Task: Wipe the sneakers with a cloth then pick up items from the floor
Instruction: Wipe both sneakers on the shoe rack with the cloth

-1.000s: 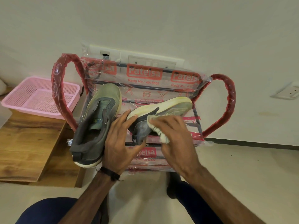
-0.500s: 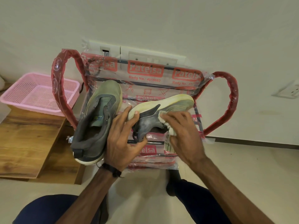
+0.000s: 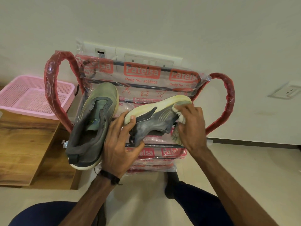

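Right hand [image 3: 191, 126] fingers press cloth [image 3: 180, 117] against sneaker [image 3: 156, 121] side.

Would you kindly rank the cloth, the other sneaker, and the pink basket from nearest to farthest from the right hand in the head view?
From the right hand:
1. Cloth, gripped in that hand against the tilted sneaker.
2. Other sneaker, to the left, on the wrapped rack.
3. Pink basket, far left on the wooden table.
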`<state>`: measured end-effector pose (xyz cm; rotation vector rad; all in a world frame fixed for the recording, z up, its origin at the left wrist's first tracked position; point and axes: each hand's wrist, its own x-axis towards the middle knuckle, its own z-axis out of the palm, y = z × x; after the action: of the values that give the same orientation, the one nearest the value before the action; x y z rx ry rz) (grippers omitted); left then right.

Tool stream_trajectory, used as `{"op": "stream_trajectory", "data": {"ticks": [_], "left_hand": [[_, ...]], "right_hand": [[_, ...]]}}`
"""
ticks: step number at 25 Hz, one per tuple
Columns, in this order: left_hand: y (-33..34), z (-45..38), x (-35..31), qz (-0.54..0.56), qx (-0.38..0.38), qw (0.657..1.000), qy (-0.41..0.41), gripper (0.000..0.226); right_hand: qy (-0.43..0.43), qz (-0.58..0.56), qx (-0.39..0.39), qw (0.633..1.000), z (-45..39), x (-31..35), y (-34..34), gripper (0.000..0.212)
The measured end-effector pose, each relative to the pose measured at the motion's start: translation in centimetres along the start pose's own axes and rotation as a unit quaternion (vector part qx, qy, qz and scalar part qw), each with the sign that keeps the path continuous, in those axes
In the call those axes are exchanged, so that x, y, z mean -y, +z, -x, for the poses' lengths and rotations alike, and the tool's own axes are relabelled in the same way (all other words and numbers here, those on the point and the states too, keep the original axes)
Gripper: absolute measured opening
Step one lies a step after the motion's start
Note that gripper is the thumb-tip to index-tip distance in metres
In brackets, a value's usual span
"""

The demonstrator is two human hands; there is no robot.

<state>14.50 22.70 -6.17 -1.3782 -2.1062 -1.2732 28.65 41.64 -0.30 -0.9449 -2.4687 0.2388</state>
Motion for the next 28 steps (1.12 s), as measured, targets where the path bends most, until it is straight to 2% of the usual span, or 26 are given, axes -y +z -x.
{"op": "stream_trajectory", "data": {"ticks": [1,2,5,7,8,11,12,14,16,17,20,21,24,26,28], "left_hand": [[0.1,-0.1,-0.2,-0.003,-0.001,1.000,-0.003,0.067],[0.2,-0.2,-0.2,-0.005,-0.006,1.000,-0.012,0.067],[0.1,-0.1,0.0,-0.002,-0.011,0.999,-0.042,0.066],[0.1,0.2,0.0,-0.011,-0.006,0.999,-0.037,0.064],[0.0,0.2,-0.2,-0.015,-0.002,0.999,-0.031,0.063],[0.2,0.1,-0.5,-0.017,0.000,0.999,-0.033,0.062],[0.3,-0.1,-0.5,-0.016,-0.004,0.999,-0.046,0.062],[0.1,-0.2,-0.1,-0.006,-0.013,0.997,-0.070,0.062],[0.0,0.0,0.1,-0.006,-0.012,0.998,-0.069,0.062],[0.0,0.2,0.0,-0.013,-0.007,0.998,-0.062,0.062],[0.3,0.2,-0.3,-0.025,0.004,0.999,-0.043,0.064],[0.4,0.1,-0.3,-0.023,0.001,0.998,-0.051,0.064],[0.3,-0.1,-0.1,0.000,-0.007,0.997,-0.082,0.063],[0.2,0.1,-0.1,-0.006,0.000,0.997,-0.074,0.063],[0.2,0.2,-0.2,-0.018,0.012,0.998,-0.056,0.065]], "right_hand": [[0.048,-0.006,-0.004,0.999,-0.4,-0.1,0.0,0.051],[0.056,-0.011,0.000,0.998,-0.2,0.7,0.2,0.051],[-0.073,-0.040,0.054,0.995,3.5,4.4,0.5,0.053],[-0.135,-0.034,0.068,0.988,3.7,3.4,0.1,0.058],[-0.118,-0.023,0.057,0.991,2.9,2.1,0.2,0.059],[0.050,-0.032,0.014,0.998,1.1,0.7,0.3,0.056],[0.050,-0.043,0.019,0.998,1.5,1.9,0.5,0.056],[-0.021,-0.052,0.053,0.997,3.8,5.0,0.7,0.059],[-0.086,-0.058,0.070,0.992,4.8,5.3,0.3,0.061],[-0.084,-0.050,0.066,0.993,4.1,4.3,0.1,0.061],[0.039,-0.017,0.029,0.999,1.5,1.0,0.1,0.057],[0.051,-0.018,0.028,0.998,1.4,1.4,0.1,0.056],[-0.049,-0.052,0.079,0.994,3.8,4.8,0.2,0.055],[-0.107,-0.057,0.099,0.988,3.8,4.2,-0.3,0.054],[-0.056,-0.027,0.072,0.995,2.0,1.9,-0.1,0.053]]}}
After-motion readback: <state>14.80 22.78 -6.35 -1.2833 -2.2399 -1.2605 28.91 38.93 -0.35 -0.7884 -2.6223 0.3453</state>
